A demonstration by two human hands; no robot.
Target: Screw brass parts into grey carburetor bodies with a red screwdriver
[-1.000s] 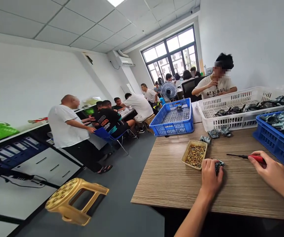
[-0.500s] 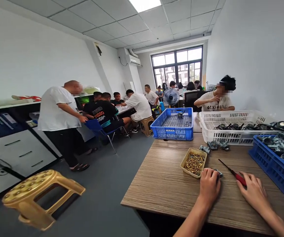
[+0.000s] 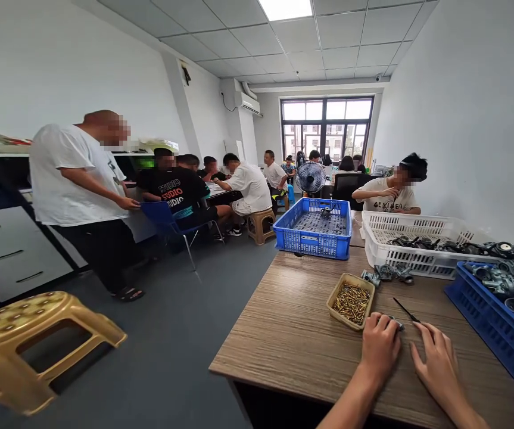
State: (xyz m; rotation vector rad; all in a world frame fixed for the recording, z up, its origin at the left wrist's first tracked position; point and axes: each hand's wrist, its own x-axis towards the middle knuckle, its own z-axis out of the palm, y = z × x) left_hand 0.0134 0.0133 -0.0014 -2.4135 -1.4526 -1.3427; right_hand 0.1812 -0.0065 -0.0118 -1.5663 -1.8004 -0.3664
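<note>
My left hand [image 3: 379,345] rests on the wooden table with its fingers curled over a grey metal carburetor body [image 3: 398,324]; only the far end of that part shows. To the right, my right hand [image 3: 435,360] lies over the handle of a screwdriver [image 3: 405,309], fingers stretched forward and thumb apart. The dark shaft points away to the left, and the handle is hidden beneath the fingers. Just beyond my left hand stands a small tan tub [image 3: 332,305] full of brass-coloured pieces. Several loose carburetor bodies [image 3: 386,272] lie behind it.
A blue crate [image 3: 312,244] and a white crate [image 3: 413,259] with assembled carburetors stand at the back. Another blue crate [image 3: 484,322], heaped with metal bodies, is at the right. A co-worker [image 3: 391,193] sits opposite. A yellow stool [image 3: 51,339] stands on the floor at left.
My right hand has moved left and forward over the screwdriver, covering its red handle, which showed before. My left hand stays on the carburetor body. The view has shifted slightly.
</note>
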